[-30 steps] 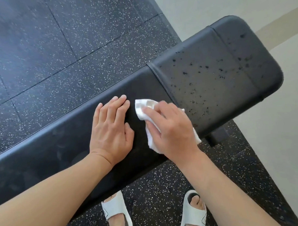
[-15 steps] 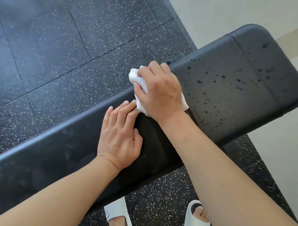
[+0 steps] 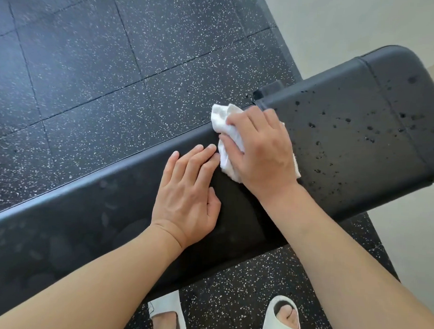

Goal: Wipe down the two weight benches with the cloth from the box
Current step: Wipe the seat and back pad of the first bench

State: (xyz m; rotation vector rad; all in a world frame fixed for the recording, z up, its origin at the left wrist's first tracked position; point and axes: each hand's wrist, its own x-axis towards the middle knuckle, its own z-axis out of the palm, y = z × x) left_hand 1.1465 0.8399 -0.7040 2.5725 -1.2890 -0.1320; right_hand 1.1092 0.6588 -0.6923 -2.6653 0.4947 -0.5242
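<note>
Standing over one weight bench [image 3: 347, 149], I have it running slantwise under both my hands, its black pad filling most of what I see. Beyond my right fingertips lies the speckled rubber floor [image 3: 91, 73], and past that, further off to the right, a pale floor [image 3: 339, 26]. Only this one bench is in view; the second bench and the box are out of sight, so I cannot tell how they stand.

To the right of my right knuckles the shorter pad section is spotted with dark droplets or specks, so I judge that stretch is not yet wiped. Under and behind my left palm the long section shows only faint smudges and no drops, which looks to me like ground already covered, or never wetted. By that reading this bench is partly done.

Below my wrists, my two white sandals [image 3: 283, 319] stand on the floor.

My left hand [image 3: 187, 195] lies flat on the pad, fingers straight and together, holding nothing, bracing me. My right hand [image 3: 260, 153] is curled over the cloth [image 3: 225, 120], fingers bent round it and pressing it to the pad at the seam near the far edge. The white cloth bunches out ahead of those fingers and just beside my left fingertips.
</note>
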